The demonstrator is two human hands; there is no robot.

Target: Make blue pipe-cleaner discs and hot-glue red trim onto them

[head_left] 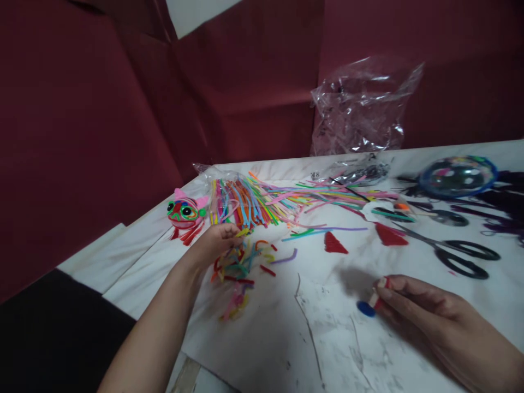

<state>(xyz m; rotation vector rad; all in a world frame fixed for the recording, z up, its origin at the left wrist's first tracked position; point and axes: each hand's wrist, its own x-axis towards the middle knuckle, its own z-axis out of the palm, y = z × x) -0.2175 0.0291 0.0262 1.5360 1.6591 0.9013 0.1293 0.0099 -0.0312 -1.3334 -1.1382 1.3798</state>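
My left hand (221, 243) is over a loose pile of short cut pipe cleaners (241, 265), its fingers pinched on a small yellow pipe cleaner piece (243, 232). On the right, my right hand (426, 311) is closed, thumb against fingers, on a small red and white piece (374, 298); its exact kind is hard to make out. A blue disc (365, 309) shows just beside those fingertips; I cannot tell whether it is attached to the piece. Farther back, two red triangular pieces (335, 243) lie flat on the white tabletop (278, 333).
A bundle of long coloured pipe cleaners (245, 202) lies behind my left hand. To its left stands a pink-eared animal figure (186, 213). Black-handled scissors (462, 251), a clear round container (458, 176) and dark purple strands (503, 207) are at right. A clear plastic bag (360, 114) leans behind.
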